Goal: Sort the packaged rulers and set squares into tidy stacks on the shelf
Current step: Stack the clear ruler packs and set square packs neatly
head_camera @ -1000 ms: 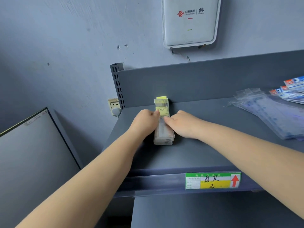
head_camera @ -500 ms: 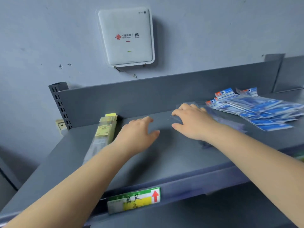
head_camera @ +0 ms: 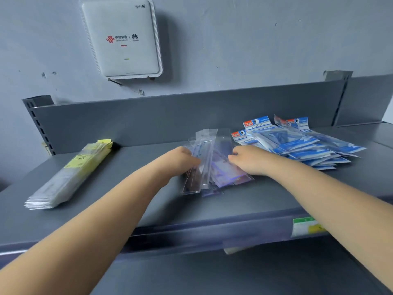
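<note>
At mid-frame on the grey shelf (head_camera: 127,209), my left hand (head_camera: 180,159) and right hand (head_camera: 248,159) gripped the loose pile of clear-sleeved rulers (head_camera: 212,167) from either side, between the yellow-labelled ruler stack (head_camera: 70,175) at left and blue set-square packs (head_camera: 297,145) at right.

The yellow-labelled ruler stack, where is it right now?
In the head view, the yellow-labelled ruler stack lies at the shelf's left end, apart from the left hand.

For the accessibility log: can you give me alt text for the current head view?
Both hands, left hand and right hand, gather a loose pile of clear packets mid-shelf. A neat yellow-labelled stack lies left, a fanned blue-packaged heap right, a white router on the wall.
</note>
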`<state>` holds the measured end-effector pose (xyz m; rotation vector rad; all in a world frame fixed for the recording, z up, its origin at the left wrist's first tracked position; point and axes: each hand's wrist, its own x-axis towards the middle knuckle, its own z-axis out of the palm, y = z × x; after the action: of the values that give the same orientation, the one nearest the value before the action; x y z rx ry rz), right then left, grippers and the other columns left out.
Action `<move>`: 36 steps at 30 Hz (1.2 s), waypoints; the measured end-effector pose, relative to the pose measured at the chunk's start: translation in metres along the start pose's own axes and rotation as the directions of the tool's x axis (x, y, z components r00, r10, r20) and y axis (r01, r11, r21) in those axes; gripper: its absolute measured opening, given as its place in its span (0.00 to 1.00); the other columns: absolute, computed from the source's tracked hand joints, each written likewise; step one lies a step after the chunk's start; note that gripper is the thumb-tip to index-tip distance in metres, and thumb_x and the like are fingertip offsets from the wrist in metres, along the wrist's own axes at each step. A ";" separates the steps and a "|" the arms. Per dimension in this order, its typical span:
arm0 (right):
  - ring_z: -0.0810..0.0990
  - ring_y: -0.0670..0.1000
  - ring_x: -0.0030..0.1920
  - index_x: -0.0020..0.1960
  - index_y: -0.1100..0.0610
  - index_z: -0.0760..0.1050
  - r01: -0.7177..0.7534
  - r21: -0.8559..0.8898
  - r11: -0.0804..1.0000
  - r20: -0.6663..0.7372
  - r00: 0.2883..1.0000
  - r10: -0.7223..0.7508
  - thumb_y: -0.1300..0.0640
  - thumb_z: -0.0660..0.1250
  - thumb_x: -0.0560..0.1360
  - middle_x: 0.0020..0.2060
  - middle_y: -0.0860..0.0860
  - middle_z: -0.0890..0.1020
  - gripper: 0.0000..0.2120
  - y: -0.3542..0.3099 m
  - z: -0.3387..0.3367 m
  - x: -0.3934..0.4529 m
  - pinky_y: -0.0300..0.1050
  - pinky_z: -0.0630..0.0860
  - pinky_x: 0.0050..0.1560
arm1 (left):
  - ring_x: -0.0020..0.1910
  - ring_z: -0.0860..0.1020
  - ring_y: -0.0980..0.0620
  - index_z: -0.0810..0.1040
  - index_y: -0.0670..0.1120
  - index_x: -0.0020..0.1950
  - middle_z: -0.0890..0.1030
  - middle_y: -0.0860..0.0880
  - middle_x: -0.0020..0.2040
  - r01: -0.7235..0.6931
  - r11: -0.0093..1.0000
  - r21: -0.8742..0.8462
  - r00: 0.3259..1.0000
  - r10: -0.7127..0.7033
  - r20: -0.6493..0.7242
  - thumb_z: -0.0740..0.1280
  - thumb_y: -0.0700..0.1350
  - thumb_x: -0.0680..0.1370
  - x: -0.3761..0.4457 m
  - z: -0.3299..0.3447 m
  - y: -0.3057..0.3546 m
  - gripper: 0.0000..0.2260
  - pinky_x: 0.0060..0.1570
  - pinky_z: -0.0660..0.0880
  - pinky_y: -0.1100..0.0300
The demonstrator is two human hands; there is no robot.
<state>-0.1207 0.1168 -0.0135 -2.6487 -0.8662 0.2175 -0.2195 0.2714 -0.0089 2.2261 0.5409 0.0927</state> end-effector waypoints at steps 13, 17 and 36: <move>0.73 0.53 0.42 0.43 0.61 0.76 0.053 0.569 0.821 0.134 0.978 -0.157 0.53 0.63 0.77 0.41 0.56 0.77 0.12 -0.010 0.003 0.009 0.47 0.68 0.45 | 0.36 0.76 0.49 0.73 0.37 0.45 0.76 0.42 0.41 0.252 0.657 -0.711 0.968 -0.168 0.187 0.57 0.28 0.77 0.008 -0.002 0.011 0.08 0.26 0.77 0.63; 0.76 0.52 0.41 0.48 0.64 0.78 0.065 0.632 0.772 0.105 0.980 -0.169 0.56 0.67 0.75 0.42 0.56 0.79 0.10 -0.014 0.008 0.008 0.44 0.70 0.44 | 0.38 0.74 0.49 0.77 0.37 0.49 0.74 0.45 0.41 0.222 0.812 -0.540 0.971 -0.235 0.045 0.72 0.34 0.71 0.017 0.000 0.011 0.09 0.34 0.73 0.62; 0.79 0.48 0.35 0.41 0.62 0.73 -0.109 0.880 0.461 0.168 0.982 -0.089 0.73 0.61 0.75 0.37 0.55 0.79 0.09 -0.025 0.006 0.003 0.33 0.77 0.35 | 0.36 0.78 0.48 0.76 0.42 0.47 0.80 0.46 0.43 0.238 0.859 -0.454 0.971 -0.203 0.126 0.72 0.41 0.73 0.012 -0.004 0.018 0.08 0.42 0.78 0.53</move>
<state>-0.1332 0.1394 -0.0096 -1.6174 -0.5339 0.7257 -0.2030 0.2686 0.0056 1.6785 0.6536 0.0167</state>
